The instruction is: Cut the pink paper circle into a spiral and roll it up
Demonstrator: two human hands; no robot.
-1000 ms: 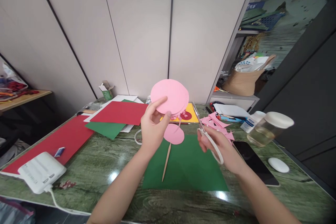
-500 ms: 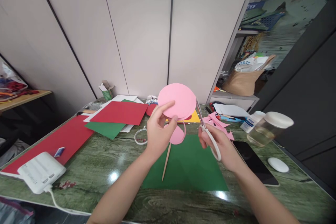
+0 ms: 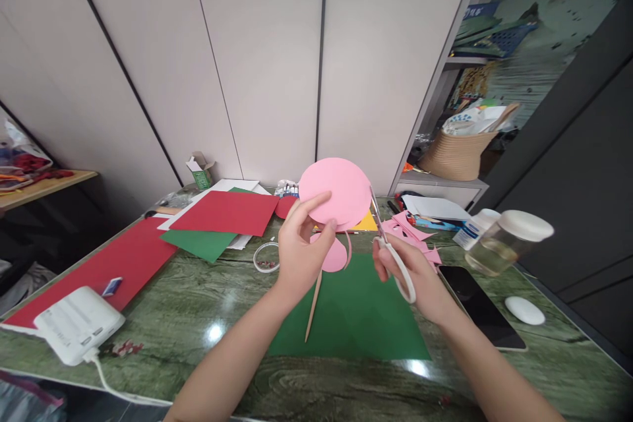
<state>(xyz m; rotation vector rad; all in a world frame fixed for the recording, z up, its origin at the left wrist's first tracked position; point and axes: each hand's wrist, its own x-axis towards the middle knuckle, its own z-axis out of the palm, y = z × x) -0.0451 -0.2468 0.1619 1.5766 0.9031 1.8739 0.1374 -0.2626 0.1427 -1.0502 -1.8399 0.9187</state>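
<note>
My left hand [image 3: 306, 247] pinches a round piece of pink paper [image 3: 336, 188] by its lower left part and holds it above the table. A thin curled pink strip [image 3: 349, 250] hangs from the lower edge of this disc. White-handled scissors [image 3: 406, 280] are in my right hand [image 3: 408, 267], their blades pointing up at the right edge of the disc. Below, a smaller pink circle [image 3: 335, 256] lies at the top of a green paper sheet [image 3: 366, 316]. Beside it rests a pointed wooden stick [image 3: 313, 310].
Pink scraps [image 3: 410, 231] and a dark phone [image 3: 479, 306] lie to the right, near a lidded jar [image 3: 507, 244] and a white oval object [image 3: 525, 310]. On the left are red paper [image 3: 222, 211], a tape roll [image 3: 266, 257] and a white corded device [image 3: 79, 323].
The pink disc and my left hand have shifted very slightly to the right. My right hand and the scissors stay almost where they were.
</note>
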